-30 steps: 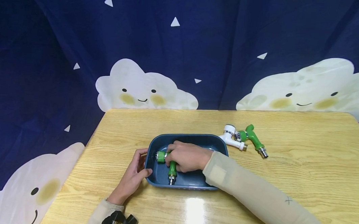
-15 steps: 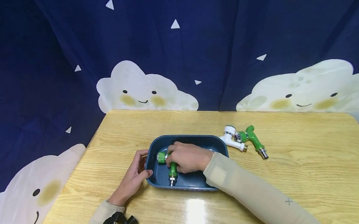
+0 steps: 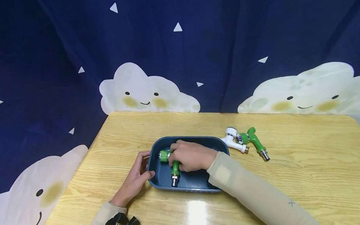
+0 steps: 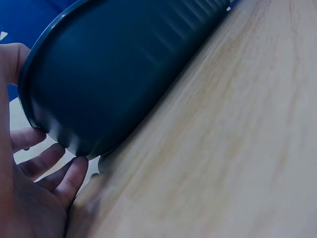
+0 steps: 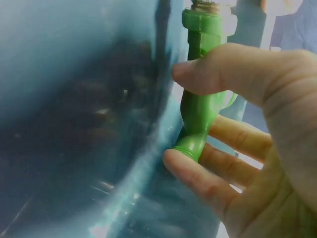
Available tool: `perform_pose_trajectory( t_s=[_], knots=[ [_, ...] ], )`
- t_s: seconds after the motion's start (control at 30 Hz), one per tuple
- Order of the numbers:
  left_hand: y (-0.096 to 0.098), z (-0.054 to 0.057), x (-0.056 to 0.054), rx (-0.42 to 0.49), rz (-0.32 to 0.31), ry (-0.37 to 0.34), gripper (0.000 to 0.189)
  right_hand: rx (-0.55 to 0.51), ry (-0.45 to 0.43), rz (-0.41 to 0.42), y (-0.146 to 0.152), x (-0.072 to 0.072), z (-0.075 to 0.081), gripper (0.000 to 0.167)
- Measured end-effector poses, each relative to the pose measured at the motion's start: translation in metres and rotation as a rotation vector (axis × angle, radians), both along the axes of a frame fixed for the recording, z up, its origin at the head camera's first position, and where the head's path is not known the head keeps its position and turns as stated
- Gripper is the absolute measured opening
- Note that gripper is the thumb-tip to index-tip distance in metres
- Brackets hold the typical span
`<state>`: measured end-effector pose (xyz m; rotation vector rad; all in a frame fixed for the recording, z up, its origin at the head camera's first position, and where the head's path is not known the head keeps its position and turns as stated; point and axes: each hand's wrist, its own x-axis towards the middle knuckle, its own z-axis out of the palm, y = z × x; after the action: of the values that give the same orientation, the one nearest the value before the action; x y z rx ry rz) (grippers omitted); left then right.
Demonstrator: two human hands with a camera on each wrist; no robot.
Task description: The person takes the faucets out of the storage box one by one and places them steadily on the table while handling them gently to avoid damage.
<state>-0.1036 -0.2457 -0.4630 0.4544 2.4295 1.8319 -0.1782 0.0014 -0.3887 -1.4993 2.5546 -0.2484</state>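
Note:
In the head view, a dark blue plastic basin (image 3: 194,189) stands on the wooden table. My left hand (image 3: 135,178) grips its left end, thumb over the rim. Fingertips press the basin's outer wall (image 4: 114,74) in the left wrist view. My right hand (image 3: 193,156) reaches inside the basin and holds a green tap (image 3: 175,171) with a ribbed green knob and a metal threaded end. Seen from the right wrist, thumb and fingers pinch the tap's green body (image 5: 198,106). The hand partly covers the tap in the head view.
Behind the basin's right corner lie a white tap (image 3: 234,142) and another green tap (image 3: 257,142), close together on the wooden table (image 3: 302,173). A dark blue curtain (image 3: 217,43) with clouds hangs behind the table.
The head view has shifted slightly. My right hand and the green tap have moved a little toward the basin's far side. The left hand keeps its grip on the basin.

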Motion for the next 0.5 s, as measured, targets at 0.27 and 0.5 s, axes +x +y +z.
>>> perform_pose_trajectory(
  t_s=[0.27, 0.5],
  knots=[
    [0.002, 0.001, 0.000, 0.000, 0.012, -0.019, 0.064, -0.014, -0.003, 0.004, 0.001, -0.001, 0.006, 0.025],
    [0.002, 0.001, 0.000, 0.003, 0.012, -0.025, 0.063, -0.038, -0.034, -0.011, 0.001, -0.003, 0.013, 0.026]
  ],
)
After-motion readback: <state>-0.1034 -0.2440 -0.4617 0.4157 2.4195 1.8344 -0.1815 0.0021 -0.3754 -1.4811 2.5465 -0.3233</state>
